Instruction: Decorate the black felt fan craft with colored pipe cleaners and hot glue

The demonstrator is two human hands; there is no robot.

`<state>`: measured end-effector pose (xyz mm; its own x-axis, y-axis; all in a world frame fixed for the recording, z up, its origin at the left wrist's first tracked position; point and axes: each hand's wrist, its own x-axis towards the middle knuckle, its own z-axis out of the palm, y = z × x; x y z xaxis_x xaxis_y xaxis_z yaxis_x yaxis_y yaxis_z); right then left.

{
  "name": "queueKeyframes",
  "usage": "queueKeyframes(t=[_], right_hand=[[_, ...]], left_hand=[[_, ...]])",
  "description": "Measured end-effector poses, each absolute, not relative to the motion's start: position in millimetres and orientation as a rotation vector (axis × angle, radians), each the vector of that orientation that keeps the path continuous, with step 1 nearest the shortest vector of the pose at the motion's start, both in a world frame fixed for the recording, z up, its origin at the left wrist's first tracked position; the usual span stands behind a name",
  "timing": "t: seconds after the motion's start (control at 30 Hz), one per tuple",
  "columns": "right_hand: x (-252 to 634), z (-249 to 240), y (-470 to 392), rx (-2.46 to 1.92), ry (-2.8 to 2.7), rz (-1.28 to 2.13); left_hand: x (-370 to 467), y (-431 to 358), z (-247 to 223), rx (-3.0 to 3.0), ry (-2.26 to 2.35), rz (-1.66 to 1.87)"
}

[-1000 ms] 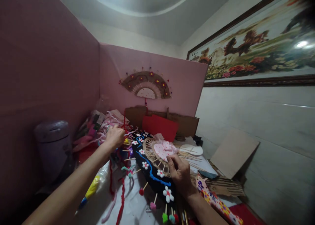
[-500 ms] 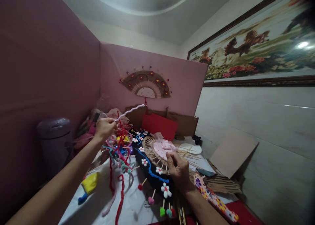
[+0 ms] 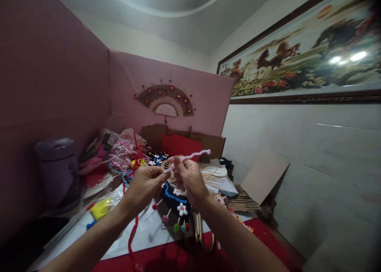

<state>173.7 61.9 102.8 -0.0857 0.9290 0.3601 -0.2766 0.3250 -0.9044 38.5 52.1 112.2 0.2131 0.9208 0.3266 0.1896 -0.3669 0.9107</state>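
A pale lilac strand of thick yarn (image 3: 196, 155), curled at its tip, stretches up to the right from between my fingers. My left hand (image 3: 150, 180) pinches its lower end. Close beside it, my right hand (image 3: 189, 176) grips the same strand between thumb and fingers. Beneath my hands lies a black fan-shaped piece (image 3: 170, 198), with blue yarn lines, a white clay flower (image 3: 182, 209) and several more like it. Sticks with coloured balls, such as a pink ball (image 3: 165, 218), poke out from its edge. My hands hide much of its middle.
Red yarn (image 3: 133, 234) trails over the white sheet (image 3: 119, 240). A yellow clay lump (image 3: 100, 209) lies left, near a lidded bin (image 3: 58, 172). Thin sticks (image 3: 212, 180), cardboard (image 3: 244, 198) and gold scissor handles (image 3: 201, 234) lie right. A brown fan (image 3: 166, 97) hangs on the pink panel.
My left hand has come down and right with the lilac yarn. My right hand has left the fan-shaped piece, risen, and taken hold of the yarn too. The view has shifted right.
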Motion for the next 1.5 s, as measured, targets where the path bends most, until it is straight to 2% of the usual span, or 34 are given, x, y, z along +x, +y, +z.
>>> queueKeyframes(t=[0.2, 0.47, 0.63, 0.87, 1.17, 1.5], right_hand=[[173.6, 107.6, 77.4, -0.693, -1.069, 1.151], [229.0, 126.7, 115.7, -0.676, -0.944, 1.019], [207.3, 114.3, 90.0, -0.692, -1.097, 1.144], [163.7, 112.9, 62.3, -0.597, -1.238, 1.388], [203.3, 128.3, 96.6, -0.707, -1.046, 1.146], [203.4, 118.5, 127.6, -0.830, -0.994, 0.807]], left_hand=[[43.6, 31.5, 104.1, 1.651, 1.004, 1.214], [18.1, 26.3, 93.6, 1.540, 1.029, 1.215], [20.6, 40.7, 98.8, 1.454, 1.012, 1.358], [42.3, 35.5, 98.9, 1.546, 0.915, 1.274], [29.3, 12.9, 68.6, 1.609, 0.858, 1.175], [27.4, 9.3, 65.6, 1.714, 0.914, 1.188]])
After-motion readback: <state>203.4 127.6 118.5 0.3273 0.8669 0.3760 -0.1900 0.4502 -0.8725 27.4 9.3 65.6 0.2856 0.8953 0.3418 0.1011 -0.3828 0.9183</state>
